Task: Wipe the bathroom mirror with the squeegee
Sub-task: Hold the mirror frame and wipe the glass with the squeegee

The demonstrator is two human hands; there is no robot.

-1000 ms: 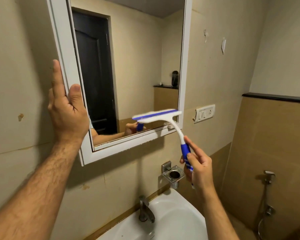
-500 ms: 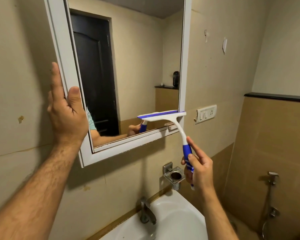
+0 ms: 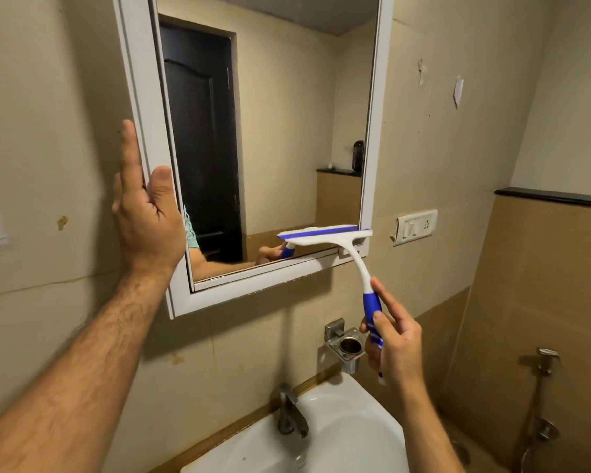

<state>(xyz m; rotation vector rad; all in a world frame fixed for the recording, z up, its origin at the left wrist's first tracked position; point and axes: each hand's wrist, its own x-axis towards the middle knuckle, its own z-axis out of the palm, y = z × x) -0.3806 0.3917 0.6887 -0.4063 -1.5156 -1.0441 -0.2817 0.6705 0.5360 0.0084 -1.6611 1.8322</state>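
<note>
A white-framed mirror [image 3: 140, 107] hangs on the beige wall and reflects a dark door. My left hand [image 3: 147, 213] lies flat against the frame's lower left side, fingers straight and pointing up, thumb over the glass edge. My right hand [image 3: 391, 346] grips the blue handle of a white and blue squeegee [image 3: 325, 237]. Its blade lies across the lower right corner of the glass, reaching over the right frame. The hand and handle show reflected in the glass.
A white sink [image 3: 355, 421] with a metal tap [image 3: 292, 414] sits below. A metal cup holder [image 3: 345, 346] is fixed to the wall beside my right hand. A switch plate [image 3: 417, 227] is right of the mirror, a hand sprayer [image 3: 543, 367] on the tiled right wall.
The squeegee blade has shifted slightly right along the mirror's lower part, now overlapping the right frame. My left hand stays flat on the frame.
</note>
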